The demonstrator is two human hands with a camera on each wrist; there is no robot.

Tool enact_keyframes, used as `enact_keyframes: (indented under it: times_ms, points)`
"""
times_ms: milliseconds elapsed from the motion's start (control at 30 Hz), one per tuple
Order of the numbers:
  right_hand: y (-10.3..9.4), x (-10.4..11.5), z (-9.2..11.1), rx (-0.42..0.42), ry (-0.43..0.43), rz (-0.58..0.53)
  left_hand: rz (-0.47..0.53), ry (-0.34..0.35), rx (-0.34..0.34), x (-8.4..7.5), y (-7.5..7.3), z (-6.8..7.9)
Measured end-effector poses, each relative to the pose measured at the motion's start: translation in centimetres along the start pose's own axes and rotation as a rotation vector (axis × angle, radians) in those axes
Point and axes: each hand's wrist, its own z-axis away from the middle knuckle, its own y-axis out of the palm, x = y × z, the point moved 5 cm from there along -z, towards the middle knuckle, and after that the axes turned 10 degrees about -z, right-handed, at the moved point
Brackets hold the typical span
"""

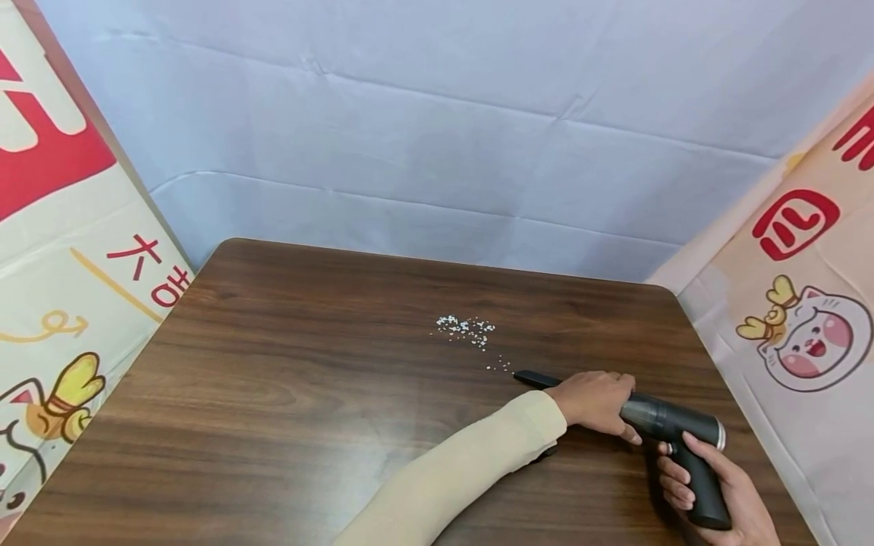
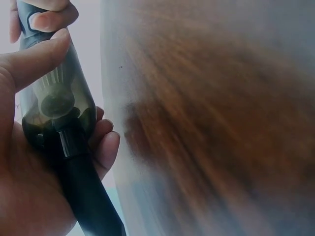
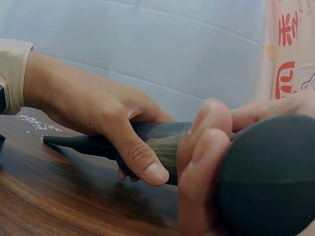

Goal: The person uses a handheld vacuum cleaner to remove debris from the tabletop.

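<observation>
A black handheld vacuum cleaner (image 1: 691,425) is held over the right part of the table by both hands. My left hand (image 1: 592,400) grips it around the clear dust cup (image 2: 81,93), in which a pale filter shows. The right hand (image 1: 734,493) wraps round the pistol handle (image 3: 268,177), its fingers near the button at the front. A narrow black nozzle (image 1: 536,378) points left and away, its tip right at the nearest of some scattered white bits (image 1: 466,328). In the right wrist view the left thumb lies along the cup's near side.
The brown wood-grain table (image 1: 273,379) has rounded far corners. Behind it hangs a pale blue cloth (image 1: 410,136). Printed panels with cartoon cats stand at the left (image 1: 61,250) and right (image 1: 806,303). A small dark item lies partly hidden behind the left sleeve (image 1: 478,447).
</observation>
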Motion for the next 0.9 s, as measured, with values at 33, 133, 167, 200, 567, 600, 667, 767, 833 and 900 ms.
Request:
enact_keyframes:
  times_ms: [33,133,167,200,567,600,667,767,833,900]
  points:
    - [0.0,0.0,0.0,-0.001,-0.001,0.001,0.001,-0.001,0.000,0.0,0.0,0.0]
    - [-0.1,0.0,-0.2,-0.004,-0.001,0.004,0.005,-0.007,0.004,0.2,0.1,0.0]
    - [-0.1,0.0,-0.2,-0.004,-0.002,0.005,0.004,-0.010,0.006,0.3,0.1,0.0]
    - [-0.1,0.0,-0.3,-0.004,-0.003,0.004,0.003,-0.011,0.008,0.3,0.1,0.0]
    - [0.2,-0.1,-1.2,-0.057,-0.016,0.026,0.008,-0.027,0.025,1.2,0.0,0.3]
    - [0.2,-0.1,-1.2,-0.061,-0.019,0.024,0.008,-0.026,0.023,1.3,-0.1,0.3]
    - [0.1,-0.1,-1.4,-0.065,-0.021,0.029,0.010,-0.024,0.021,1.4,-0.1,0.4]
    - [0.1,-0.1,-1.7,-0.069,-0.025,0.046,0.021,-0.021,0.016,1.7,-0.1,0.4]
    - [0.0,0.0,-1.8,-0.066,-0.027,0.051,0.027,-0.020,0.012,1.9,0.0,0.4]
    - [0.0,0.0,-2.0,-0.064,-0.031,0.056,0.030,-0.020,0.005,2.1,0.0,0.4]
